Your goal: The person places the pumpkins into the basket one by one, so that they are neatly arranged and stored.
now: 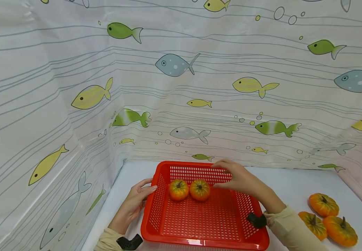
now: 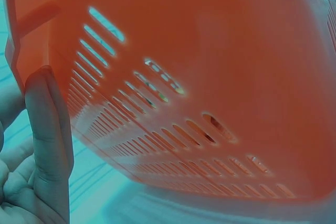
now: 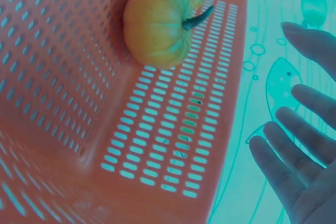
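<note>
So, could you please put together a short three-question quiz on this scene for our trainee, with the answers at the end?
1. How many pumpkins lie in the red basket, and how many on the white surface to its right in the head view?

2. True or false: the right hand is holding a pumpkin.

3. What is the left hand touching?
a) a pumpkin outside the basket
b) the basket's left rim
c) the fish-patterned sheet

Key:
1. Two in the basket, three on the white surface.
2. False; its fingers are spread and it holds nothing.
3. b
</note>
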The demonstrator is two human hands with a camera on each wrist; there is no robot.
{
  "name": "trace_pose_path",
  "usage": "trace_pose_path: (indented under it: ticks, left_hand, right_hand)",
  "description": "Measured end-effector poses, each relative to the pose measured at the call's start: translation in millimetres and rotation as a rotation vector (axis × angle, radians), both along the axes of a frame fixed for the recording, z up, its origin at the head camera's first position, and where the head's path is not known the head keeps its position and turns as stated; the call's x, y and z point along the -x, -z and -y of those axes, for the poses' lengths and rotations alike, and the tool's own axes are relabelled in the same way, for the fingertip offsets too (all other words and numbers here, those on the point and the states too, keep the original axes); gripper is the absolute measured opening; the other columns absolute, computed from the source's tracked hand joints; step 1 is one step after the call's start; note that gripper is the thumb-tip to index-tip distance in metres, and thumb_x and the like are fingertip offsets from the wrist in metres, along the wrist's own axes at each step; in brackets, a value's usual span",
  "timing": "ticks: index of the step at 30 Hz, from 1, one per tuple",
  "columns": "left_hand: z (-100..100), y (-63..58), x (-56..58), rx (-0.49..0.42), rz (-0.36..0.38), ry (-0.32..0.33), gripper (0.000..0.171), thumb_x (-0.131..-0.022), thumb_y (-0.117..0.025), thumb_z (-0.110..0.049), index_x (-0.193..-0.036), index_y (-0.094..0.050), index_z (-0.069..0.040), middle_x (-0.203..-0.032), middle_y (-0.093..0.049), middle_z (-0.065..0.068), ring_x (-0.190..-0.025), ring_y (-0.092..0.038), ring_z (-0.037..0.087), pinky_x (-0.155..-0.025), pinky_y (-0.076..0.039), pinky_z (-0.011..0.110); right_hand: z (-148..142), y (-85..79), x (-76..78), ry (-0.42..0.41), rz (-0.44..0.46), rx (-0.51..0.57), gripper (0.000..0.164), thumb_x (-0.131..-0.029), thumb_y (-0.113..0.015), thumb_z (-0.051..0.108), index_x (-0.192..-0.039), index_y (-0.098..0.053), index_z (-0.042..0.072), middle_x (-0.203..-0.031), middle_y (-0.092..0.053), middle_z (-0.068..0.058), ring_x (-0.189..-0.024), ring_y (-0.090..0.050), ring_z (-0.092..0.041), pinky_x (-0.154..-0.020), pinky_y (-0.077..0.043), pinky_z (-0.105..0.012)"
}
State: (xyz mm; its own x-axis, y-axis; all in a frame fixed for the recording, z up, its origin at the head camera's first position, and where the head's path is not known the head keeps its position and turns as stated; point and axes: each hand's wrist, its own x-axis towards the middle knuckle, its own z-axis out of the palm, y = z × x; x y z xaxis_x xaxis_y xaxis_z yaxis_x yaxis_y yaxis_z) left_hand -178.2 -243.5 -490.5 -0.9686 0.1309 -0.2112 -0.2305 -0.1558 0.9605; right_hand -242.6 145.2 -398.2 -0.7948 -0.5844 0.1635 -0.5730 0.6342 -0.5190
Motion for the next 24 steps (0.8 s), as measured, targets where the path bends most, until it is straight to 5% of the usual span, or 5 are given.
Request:
trace_pose_path:
  ticks: [18,24]
  left_hand:
    - [0.0,-0.3,-0.5,-0.013,-0.005,0.011,0.064,-0.103,-0.064,-0.018,-0.155,-0.032,0.0,-0.116,-0.077,0.004,-0.094,-0.078,0.015,-0.083,-0.065,0.033]
    - [-0.1,-0.4,-0.4,-0.016,-0.02,0.016,0.064,-0.102,-0.065,-0.018,-0.155,-0.033,0.001,-0.116,-0.076,0.004,-0.093,-0.078,0.014,-0.082,-0.065,0.031]
  right_hand:
    - [-23.2,-7.9,-2.4,0.035,-0.021,0.03,0.058,-0.083,-0.088,0.033,-0.133,-0.066,0.015,-0.136,-0.065,-0.004,-0.125,-0.063,-0.032,-0.098,-0.058,-0.058]
    - [-33.2,-8.4,-0.4,0.045,-0.041,0.041,0.058,-0.082,-0.089,0.027,-0.133,-0.065,0.013,-0.135,-0.065,-0.006,-0.115,-0.068,-0.032,-0.091,-0.063,-0.051]
